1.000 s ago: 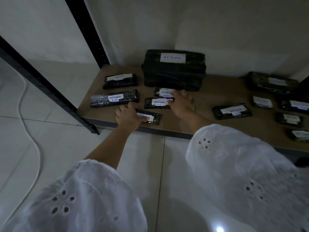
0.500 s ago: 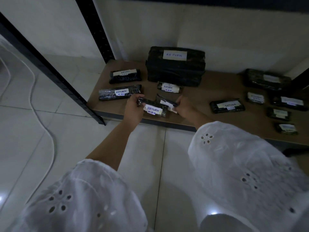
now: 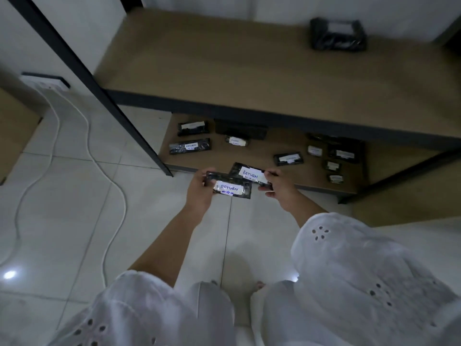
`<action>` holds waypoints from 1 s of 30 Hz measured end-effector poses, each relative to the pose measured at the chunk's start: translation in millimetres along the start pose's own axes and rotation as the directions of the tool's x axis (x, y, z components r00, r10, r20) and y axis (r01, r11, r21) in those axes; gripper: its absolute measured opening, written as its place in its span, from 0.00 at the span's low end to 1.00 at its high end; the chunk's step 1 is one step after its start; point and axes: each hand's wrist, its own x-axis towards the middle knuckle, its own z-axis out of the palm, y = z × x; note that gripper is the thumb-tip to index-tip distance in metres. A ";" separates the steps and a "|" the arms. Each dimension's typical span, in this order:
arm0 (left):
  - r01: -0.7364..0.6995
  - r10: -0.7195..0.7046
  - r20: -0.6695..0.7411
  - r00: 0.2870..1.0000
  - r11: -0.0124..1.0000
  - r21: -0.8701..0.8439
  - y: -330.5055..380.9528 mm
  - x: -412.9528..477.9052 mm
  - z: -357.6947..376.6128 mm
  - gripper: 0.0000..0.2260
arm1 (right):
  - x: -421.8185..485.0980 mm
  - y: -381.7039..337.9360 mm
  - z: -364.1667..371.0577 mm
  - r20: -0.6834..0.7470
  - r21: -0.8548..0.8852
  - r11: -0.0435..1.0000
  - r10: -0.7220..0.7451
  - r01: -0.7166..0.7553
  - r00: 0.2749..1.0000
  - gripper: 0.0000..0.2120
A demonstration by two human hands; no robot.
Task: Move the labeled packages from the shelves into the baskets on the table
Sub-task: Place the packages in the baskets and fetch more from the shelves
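the left hand [image 3: 199, 193] is closed on the left end of a small black package [image 3: 230, 188] with a white label that reads "return". the right hand [image 3: 280, 187] is closed on the right end of a second black package [image 3: 249, 173] — its label also says "return". both packages are lifted off the shelf and held over the white tiled floor [image 3: 74, 208], just in front of the lower shelf [image 3: 262, 156]. the second package lies partly behind the first, and they seem to overlap in the middle.

on the lower shelf more labeled packages stay: two long ones [image 3: 190, 146] at the left, a small one [image 3: 237, 141] beside a bigger dark box [image 3: 240, 129], and a group at the right [image 3: 287, 159]. the upper shelf [image 3: 249, 71] carries one dark box [image 3: 338, 34] near the back right. a white cable [image 3: 109, 181] runs over the floor at the left. the baskets are not in this view.
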 end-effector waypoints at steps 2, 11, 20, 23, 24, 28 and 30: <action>0.000 0.001 0.024 1.000 1.000 -0.018 36.2 -32.2 -4.7 0.13 | -41.0 -27.8 -10.4 0.015 0.017 1.000 -0.027 0.027 1.000 0.04; -0.106 0.128 0.171 0.977 0.985 -0.134 206.8 -166.6 -15.0 0.13 | -218.3 -148.5 -77.1 -0.071 0.214 0.955 -0.193 0.204 0.979 0.06; -0.145 0.208 0.299 0.931 0.965 -0.219 279.7 -256.2 39.4 0.13 | -312.9 -168.1 -168.4 -0.281 0.395 0.814 -0.334 0.426 0.900 0.03; -0.129 0.200 0.331 0.922 0.966 -0.224 280.2 -284.7 82.6 0.14 | -330.9 -158.9 -221.1 -0.339 0.456 0.756 -0.339 0.469 0.877 0.04; -0.123 0.199 0.341 0.919 0.965 -0.230 279.8 -295.2 99.7 0.14 | -335.9 -154.9 -241.9 -0.358 0.482 0.731 -0.339 0.483 0.870 0.05; -0.076 0.189 0.377 0.907 0.952 -0.296 272.1 -338.8 177.9 0.13 | -354.3 -136.7 -330.7 -0.384 0.495 0.698 -0.358 0.517 0.851 0.05; -0.037 0.170 0.403 0.899 0.948 -0.316 267.2 -362.4 222.8 0.13 | -360.8 -126.5 -376.2 -0.404 0.497 0.682 -0.365 0.536 0.839 0.06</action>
